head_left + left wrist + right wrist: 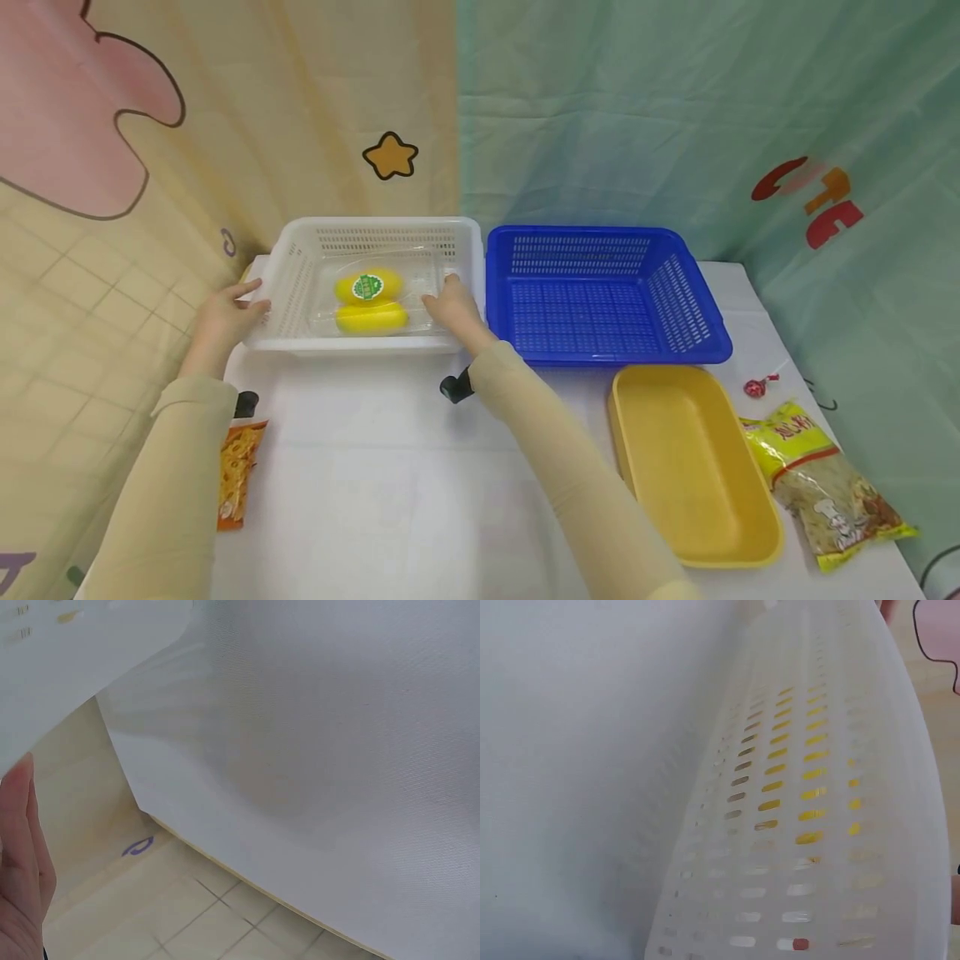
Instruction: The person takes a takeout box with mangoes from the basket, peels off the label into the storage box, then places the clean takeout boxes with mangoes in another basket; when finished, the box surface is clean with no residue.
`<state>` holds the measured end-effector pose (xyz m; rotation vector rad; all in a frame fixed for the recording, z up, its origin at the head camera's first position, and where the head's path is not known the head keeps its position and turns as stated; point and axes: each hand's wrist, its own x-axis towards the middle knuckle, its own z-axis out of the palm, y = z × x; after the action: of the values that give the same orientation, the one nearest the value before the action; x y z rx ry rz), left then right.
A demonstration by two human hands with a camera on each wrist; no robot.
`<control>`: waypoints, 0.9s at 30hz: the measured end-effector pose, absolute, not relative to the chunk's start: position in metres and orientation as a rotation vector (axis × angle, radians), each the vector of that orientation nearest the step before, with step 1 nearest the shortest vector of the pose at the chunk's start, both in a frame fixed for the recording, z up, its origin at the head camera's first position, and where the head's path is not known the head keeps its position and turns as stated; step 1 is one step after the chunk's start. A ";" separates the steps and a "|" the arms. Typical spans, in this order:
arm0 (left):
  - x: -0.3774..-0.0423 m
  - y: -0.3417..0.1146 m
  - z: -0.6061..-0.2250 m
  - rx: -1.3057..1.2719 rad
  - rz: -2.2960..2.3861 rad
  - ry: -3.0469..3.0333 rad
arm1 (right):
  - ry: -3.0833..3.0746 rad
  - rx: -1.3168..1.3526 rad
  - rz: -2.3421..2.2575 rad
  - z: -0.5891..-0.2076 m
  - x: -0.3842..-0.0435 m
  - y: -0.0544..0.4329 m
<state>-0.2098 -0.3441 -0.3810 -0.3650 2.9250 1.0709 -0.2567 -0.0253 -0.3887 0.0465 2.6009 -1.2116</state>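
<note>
A white basket [390, 343] stands at the back left of the table, and in it lies a clear plastic box [422, 296] with two yellow oblong fruits [371, 317], the upper one bearing a green label. My left hand [221, 321] touches the basket's left rim with thumb and fingers; in the left wrist view its straight fingers [19, 802] meet the basket's edge. Reaching over the near right rim, my right hand [456, 310] pinches the right side of the clear box. Only the slotted outer wall [780, 780] fills most of the right wrist view, hiding that hand's grip.
Right beside the white basket stands a blue basket [581, 360]. A yellow tray [693, 467] lies in front of it, with a wrapped candy [760, 386] and a large snack bag [832, 492] to its right. An orange snack packet [238, 475] lies near my left forearm.
</note>
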 end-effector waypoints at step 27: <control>-0.215 -0.347 -0.385 -0.413 1.121 2.890 | 2.321 -0.092 -1.433 -0.318 -0.187 0.107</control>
<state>-0.2146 -0.3473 -0.3852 -0.4126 2.8901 1.1206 -0.1867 0.1068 -0.3179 -0.0916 2.3211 -1.4334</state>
